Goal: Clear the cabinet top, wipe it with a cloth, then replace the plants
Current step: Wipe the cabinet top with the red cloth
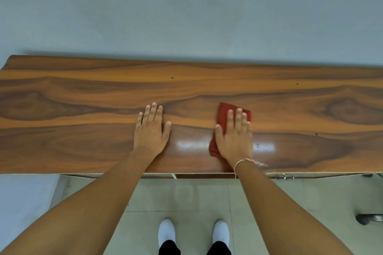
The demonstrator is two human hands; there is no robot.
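right hand [234, 136] flat, fingers straight, pressing red cloth [222, 114] to wipe | left hand [151, 128] flat, fingers straight, bracing | both mid cabinet top [83, 93], toward front edge; no plants visible

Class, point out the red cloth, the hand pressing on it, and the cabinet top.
red cloth [223, 112]: head view, its far left corner.
right hand [235, 137]: head view, back of the hand.
cabinet top [83, 97]: head view, bare wood at left.
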